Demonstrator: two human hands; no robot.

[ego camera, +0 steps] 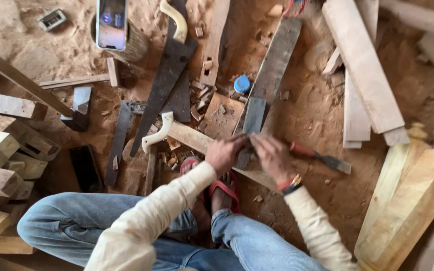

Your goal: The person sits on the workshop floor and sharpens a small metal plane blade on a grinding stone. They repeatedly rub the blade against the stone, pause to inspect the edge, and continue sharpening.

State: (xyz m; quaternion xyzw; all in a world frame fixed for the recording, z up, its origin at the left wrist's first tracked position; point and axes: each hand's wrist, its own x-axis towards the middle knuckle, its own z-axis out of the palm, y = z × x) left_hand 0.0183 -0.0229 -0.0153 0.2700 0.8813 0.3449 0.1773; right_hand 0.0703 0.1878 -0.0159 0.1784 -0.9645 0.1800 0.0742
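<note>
One screen noted: a smartphone (112, 22), rectangular with a pale frame, is propped at the top left against a round wooden stump (135, 42). Its lit display is seen in bluish-grey and pinkish tones. No packages, labels or signs are seen.

Single head cam, pointing steeply down from above the person's lap at the sawdust-covered floor (322, 115); close range, arms and knees fill the bottom edge.

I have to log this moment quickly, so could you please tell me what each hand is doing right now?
Left hand: closed on the dark flat bar.
Right hand: fingers on the same bar; whether its grip is closed cannot be told.
</note>
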